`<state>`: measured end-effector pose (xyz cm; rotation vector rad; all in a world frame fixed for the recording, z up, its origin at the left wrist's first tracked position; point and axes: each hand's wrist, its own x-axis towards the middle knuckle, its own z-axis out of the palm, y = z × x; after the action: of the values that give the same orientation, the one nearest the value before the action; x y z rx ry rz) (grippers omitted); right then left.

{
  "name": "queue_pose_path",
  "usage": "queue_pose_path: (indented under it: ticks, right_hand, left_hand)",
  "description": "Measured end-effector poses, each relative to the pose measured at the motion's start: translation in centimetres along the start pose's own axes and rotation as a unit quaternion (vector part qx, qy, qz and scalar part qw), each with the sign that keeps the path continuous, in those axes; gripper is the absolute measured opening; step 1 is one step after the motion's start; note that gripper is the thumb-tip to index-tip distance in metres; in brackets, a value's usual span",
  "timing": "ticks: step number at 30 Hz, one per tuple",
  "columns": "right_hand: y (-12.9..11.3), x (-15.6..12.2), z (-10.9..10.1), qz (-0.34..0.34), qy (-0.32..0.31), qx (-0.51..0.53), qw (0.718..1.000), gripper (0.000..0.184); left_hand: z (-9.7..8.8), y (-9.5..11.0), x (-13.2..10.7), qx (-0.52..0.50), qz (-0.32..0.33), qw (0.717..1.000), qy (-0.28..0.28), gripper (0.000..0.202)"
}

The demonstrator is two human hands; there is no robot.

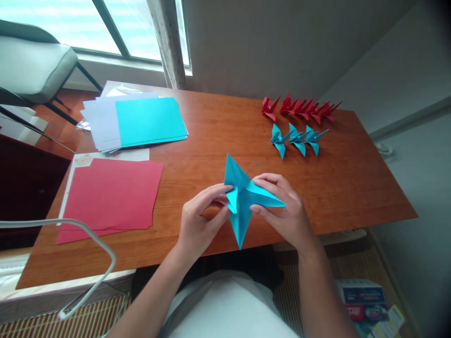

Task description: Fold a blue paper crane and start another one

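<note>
A half-folded blue paper figure (pixel 243 197) with long pointed flaps is held just above the wooden table (pixel 218 126), near its front edge. My left hand (pixel 199 220) pinches its left side with fingers and thumb. My right hand (pixel 283 209) grips the right flap, fingers curled over the top and thumb beneath. Further back on the right stand three finished blue paper cranes (pixel 298 139) and, behind them, a row of several red paper cranes (pixel 301 108).
A stack of red paper sheets (pixel 109 199) lies at the front left, with blue sheets (pixel 150 120) on pale lilac sheets (pixel 100 123) behind it. A white cable (pixel 91 234) loops over the left edge. A grey chair (pixel 31 65) stands by the window. Boxes (pixel 366 305) lie on the floor at the right.
</note>
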<state>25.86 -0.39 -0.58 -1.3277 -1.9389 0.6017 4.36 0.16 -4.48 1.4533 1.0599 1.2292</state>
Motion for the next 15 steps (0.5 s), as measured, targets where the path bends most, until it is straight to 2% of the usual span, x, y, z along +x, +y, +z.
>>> queue_pose_path:
  ticks: [8,15]
  right_hand:
    - [0.12,-0.20,0.16,-0.007,-0.030,-0.003,1.000,0.049]
    - [0.49,-0.25,0.24,0.011,-0.038,0.027,0.999,0.052]
  left_hand:
    - [0.14,-0.03,0.02,-0.005,-0.014,1.000,-0.004,0.032]
    - [0.23,0.27,0.12,0.001,0.011,1.000,-0.011,0.032]
